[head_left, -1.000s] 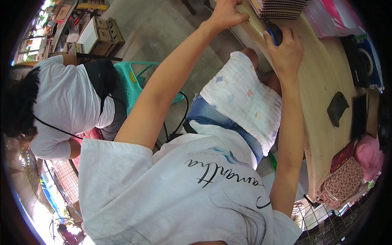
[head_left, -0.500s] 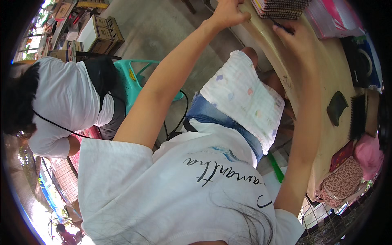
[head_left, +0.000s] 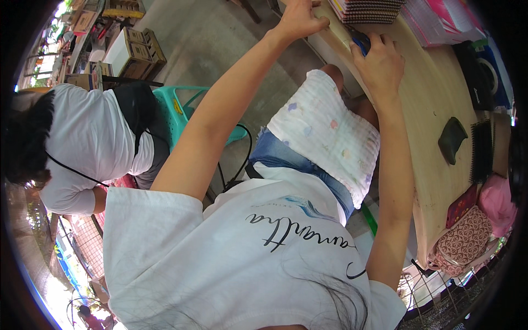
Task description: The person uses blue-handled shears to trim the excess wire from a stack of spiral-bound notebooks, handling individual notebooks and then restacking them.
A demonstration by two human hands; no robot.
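Note:
My right hand [head_left: 379,63] is closed around a blue-and-black handled tool [head_left: 360,41], whose exact kind I cannot make out. It is over the near edge of the pale wooden table [head_left: 434,88], just below a stack of wire-bound notebooks [head_left: 368,12]. My left hand [head_left: 301,21] is at the upper edge of the view, left of the notebooks. Its thumb stands apart from the fingers, which are partly cut off, and nothing shows in it. A white cloth with small coloured prints [head_left: 327,132] covers my lap.
Pink plastic-wrapped packs [head_left: 440,22] lie right of the notebooks. Farther along the table are a dark green object [head_left: 452,140], a black brush-like piece [head_left: 482,151] and a patterned pouch [head_left: 462,242]. At left a person in white [head_left: 93,143] is by a green stool [head_left: 179,104]; boxes [head_left: 135,52] stand beyond.
My right hand has moved left toward the table's edge, and more of the blue-and-black tool shows. The left hand has shifted slightly left.

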